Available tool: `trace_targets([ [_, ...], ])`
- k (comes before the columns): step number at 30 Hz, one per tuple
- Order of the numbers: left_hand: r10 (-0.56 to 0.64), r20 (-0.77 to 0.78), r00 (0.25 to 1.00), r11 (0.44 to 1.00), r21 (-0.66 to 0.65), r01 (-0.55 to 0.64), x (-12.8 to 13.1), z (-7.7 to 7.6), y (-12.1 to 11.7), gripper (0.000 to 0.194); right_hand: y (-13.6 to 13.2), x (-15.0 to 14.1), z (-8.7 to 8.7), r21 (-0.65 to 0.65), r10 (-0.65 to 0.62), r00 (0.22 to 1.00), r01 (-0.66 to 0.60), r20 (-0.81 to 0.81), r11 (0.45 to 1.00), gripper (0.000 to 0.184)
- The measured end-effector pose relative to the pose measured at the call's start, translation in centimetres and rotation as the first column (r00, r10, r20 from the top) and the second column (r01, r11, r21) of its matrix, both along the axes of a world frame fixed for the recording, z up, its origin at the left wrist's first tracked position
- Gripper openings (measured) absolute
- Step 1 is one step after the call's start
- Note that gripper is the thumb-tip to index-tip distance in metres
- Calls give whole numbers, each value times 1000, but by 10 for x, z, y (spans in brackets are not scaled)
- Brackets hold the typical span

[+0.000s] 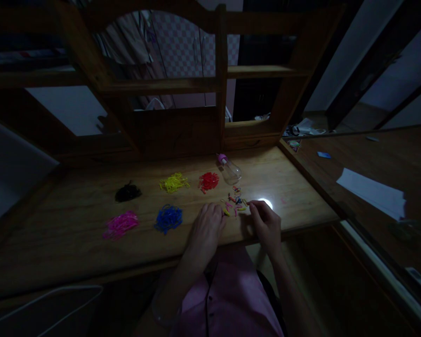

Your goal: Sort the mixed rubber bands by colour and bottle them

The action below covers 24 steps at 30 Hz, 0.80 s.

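A small mixed pile of rubber bands (237,200) in several colours lies on the wooden desk between my hands. My left hand (207,222) rests at the pile's left edge with its fingers curled together, a yellow band (226,212) right by the fingertips; what they grip is hidden. On the other side, my right hand (267,225) pinches thumb and forefinger at a yellowish rubber band (245,202). Single-colour heaps lie further left: red bands (208,181), yellow bands (174,183), blue bands (168,218), pink bands (121,224) and black bands (127,192).
A clear bulb-shaped bottle (232,174) with a pink cap lies behind the mixed pile. A wooden shelf frame (182,85) rises along the desk's back edge. To the right, white papers (371,193) and a blue card (323,155) lie on another brown surface.
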<state>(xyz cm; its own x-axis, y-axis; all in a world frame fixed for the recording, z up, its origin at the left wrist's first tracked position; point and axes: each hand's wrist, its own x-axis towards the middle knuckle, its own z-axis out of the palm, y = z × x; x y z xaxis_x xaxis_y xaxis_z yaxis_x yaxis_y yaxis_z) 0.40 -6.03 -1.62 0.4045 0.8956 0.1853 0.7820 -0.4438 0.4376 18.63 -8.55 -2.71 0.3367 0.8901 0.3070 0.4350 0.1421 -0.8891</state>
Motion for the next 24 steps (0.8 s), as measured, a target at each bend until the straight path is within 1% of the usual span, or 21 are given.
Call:
trace_targets([
  [4, -10, 62, 998, 1000, -12, 11, -9, 2, 4, 7, 0, 0, -1, -9, 5, 1000, -5, -24, 1000, 20],
  [8, 6, 127, 992, 999, -42, 0, -21, 12, 6, 7, 1, 1, -2, -9, 13, 1000, -13, -23, 1000, 20],
  [12, 82, 212, 974, 990, -128, -56, -27, 26, 4, 6, 0, 1, 0, -5, 21, 1000, -21, -15, 1000, 21],
  [15, 146, 313, 939, 984, -147, -104, -31, 34, -1, 8, 0, 1, 0, -10, 23, 1000, -24, -13, 1000, 21],
  [17, 198, 370, 908, 976, -156, -150, -41, 36, -2, 11, 0, 1, 1, -11, 28, 999, -28, -16, 1000, 20],
  [18, 236, 389, 891, 969, -166, -184, -50, 37, 0, 14, 0, 1, 0, -12, 30, 999, -30, -18, 999, 20],
  [20, 327, 407, 853, 944, -188, -272, -75, 36, 9, 20, 1, 1, 0, -13, 30, 999, -30, -22, 999, 21],
  [22, 421, 413, 808, 907, -189, -376, -109, 35, 24, 32, 1, 2, 0, -12, 29, 999, -29, -28, 999, 21],
  [23, 472, 386, 793, 881, -166, -443, -129, 35, 32, 34, 1, 2, -1, -11, 31, 999, -31, -30, 999, 21],
  [24, 518, 363, 775, 851, -128, -509, -149, 34, 41, 32, 1, 2, -1, -10, 34, 999, -34, -32, 999, 21],
])
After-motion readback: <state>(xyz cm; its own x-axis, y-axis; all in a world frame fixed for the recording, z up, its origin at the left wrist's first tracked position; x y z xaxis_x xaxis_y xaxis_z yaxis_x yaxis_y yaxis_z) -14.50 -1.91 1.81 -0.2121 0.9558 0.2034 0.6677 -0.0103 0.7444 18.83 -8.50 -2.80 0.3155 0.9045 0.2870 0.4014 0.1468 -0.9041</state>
